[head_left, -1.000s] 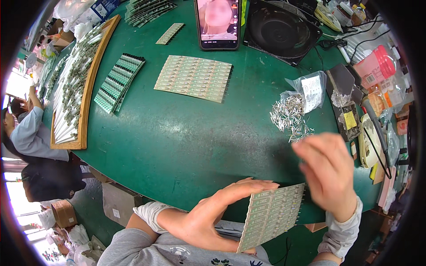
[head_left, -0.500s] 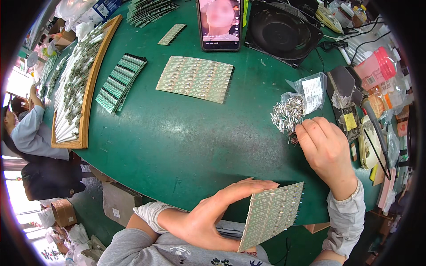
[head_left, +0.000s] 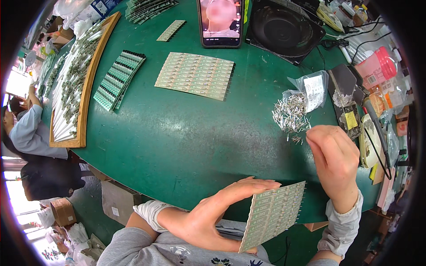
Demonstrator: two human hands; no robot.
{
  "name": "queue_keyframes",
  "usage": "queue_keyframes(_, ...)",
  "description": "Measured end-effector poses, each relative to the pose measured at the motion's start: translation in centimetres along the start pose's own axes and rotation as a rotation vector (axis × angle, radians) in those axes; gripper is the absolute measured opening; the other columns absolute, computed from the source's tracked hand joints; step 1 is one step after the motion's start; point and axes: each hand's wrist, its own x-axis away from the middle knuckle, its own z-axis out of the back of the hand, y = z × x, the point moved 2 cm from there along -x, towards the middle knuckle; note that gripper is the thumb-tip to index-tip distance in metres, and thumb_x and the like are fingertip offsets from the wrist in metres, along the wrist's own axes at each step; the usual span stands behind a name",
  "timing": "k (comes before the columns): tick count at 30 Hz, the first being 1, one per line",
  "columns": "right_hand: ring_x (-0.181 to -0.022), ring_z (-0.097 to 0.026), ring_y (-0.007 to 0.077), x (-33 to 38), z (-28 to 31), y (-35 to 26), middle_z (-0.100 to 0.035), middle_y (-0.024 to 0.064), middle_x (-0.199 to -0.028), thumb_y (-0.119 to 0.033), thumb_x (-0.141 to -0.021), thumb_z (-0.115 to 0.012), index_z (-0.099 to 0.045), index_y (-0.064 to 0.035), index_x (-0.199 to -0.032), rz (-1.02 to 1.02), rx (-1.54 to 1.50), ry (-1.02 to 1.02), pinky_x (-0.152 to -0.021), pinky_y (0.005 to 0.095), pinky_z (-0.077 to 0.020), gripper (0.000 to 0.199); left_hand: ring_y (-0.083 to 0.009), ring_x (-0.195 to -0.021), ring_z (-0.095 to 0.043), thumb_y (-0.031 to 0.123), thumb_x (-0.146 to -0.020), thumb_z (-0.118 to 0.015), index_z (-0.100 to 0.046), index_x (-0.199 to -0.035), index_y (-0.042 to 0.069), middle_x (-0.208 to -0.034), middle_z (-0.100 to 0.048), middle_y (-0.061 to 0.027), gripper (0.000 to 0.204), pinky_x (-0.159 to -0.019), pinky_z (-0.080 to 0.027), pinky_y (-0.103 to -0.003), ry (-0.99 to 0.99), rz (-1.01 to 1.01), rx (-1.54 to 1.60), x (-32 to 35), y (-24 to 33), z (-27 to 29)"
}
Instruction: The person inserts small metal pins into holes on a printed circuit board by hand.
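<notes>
My left hand (head_left: 205, 218) holds a panel of circuit boards (head_left: 273, 217) tilted upright by its edges, at the near edge of the table. Thin metal pins stick out along the panel's right side. My right hand (head_left: 336, 162) is closed in a pinch, just right of a loose pile of small silvery components with wire leads (head_left: 289, 114). Whatever is between its fingertips is too small to make out. Against the pile lies a clear plastic bag (head_left: 314, 91) with a white label. A second circuit board panel (head_left: 195, 76) lies flat farther back.
Stacked green boards (head_left: 119, 82) and a wooden-framed tray (head_left: 81, 141) of white tubes are on the left. A phone (head_left: 220, 42), a black fan-like unit (head_left: 284, 33) and a soldering iron (head_left: 377, 122) stand behind and right. Another person (head_left: 33, 128) sits at far left.
My right hand has drawn back from the component pile, slightly right and nearer to me, fingers still pinched. The left hand and its panel have hardly moved.
</notes>
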Motion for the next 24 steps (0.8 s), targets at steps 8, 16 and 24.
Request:
queue_keyframes(8,-0.071,-0.066,0.0275,0.6,1.7,-3.1,-0.067,0.0171,-0.083,0.008,-0.069,-0.073,-0.064,0.0022,-0.089,-0.12,-0.5,0.081,-0.062,0.0361,-0.0543,0.023,-0.0397,-0.13,-0.043,0.01,-0.067,-0.086,-0.033,-0.141,-0.004,-0.141,-0.042,-0.0257,0.092,-0.106,-0.036,-0.049,0.009,-0.014,0.013,0.0,-0.1,0.0)
queue_keyframes(16,-0.071,-0.055,0.018,0.9,1.1,-4.2,-0.06,0.0033,-0.09,-0.007,-0.066,-0.083,-0.072,-0.011,-0.088,-0.166,-0.848,-0.061,-0.063,0.0293,-0.0429,0.024,-0.0442,-0.135,-0.037,0.005,-0.059,-0.092,-0.018,-0.144,-0.001,-0.139,-0.035,-0.0392,0.113,-0.115,-0.017,-0.052,-0.11,0.008,-0.027,-0.1,0.1,0.4)
queue_keyframes(24,-0.073,-0.055,0.0186,0.9,0.2,-4.3,-0.06,0.0034,-0.089,-0.007,-0.066,-0.081,-0.072,-0.0102,-0.087,-0.178,-0.829,-0.031,-0.063,0.0295,-0.0427,0.024,-0.0401,-0.127,-0.046,0.007,-0.066,-0.087,-0.031,-0.141,-0.004,-0.139,-0.042,-0.0279,0.095,-0.102,-0.04,-0.048,-0.016,-0.008,0.003,-0.1,0.0,0.0)
